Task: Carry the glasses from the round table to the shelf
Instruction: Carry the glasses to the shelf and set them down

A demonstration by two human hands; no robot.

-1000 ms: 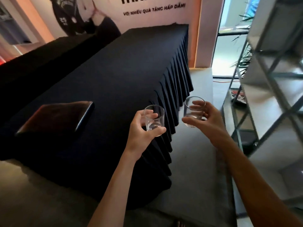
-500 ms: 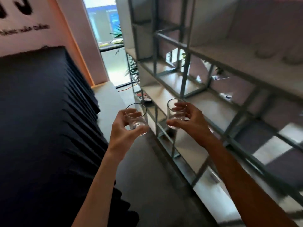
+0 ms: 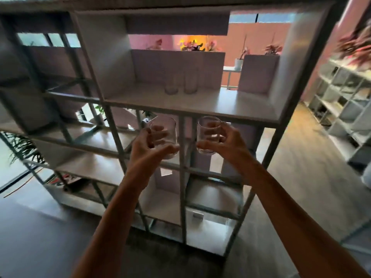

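Observation:
My left hand (image 3: 149,149) grips a clear drinking glass (image 3: 165,131) with fingers curled round its side. My right hand (image 3: 224,144) holds a second clear glass (image 3: 208,130) the same way. Both glasses stay upright, side by side, in front of the open metal-framed shelf (image 3: 220,106), just below the front edge of its wide upper board. Two glasses (image 3: 181,85) stand on that board, further back and blurred. The round table is out of view.
The shelf has several open compartments below and to the left, split by grey metal bars (image 3: 181,177). A second white shelf unit (image 3: 345,97) stands at the right across a wooden floor. Plants (image 3: 22,149) sit at the left by a window.
The view has swung right from the black-draped table to face the shelf head-on. Both hands kept their glasses and rose toward the upper board.

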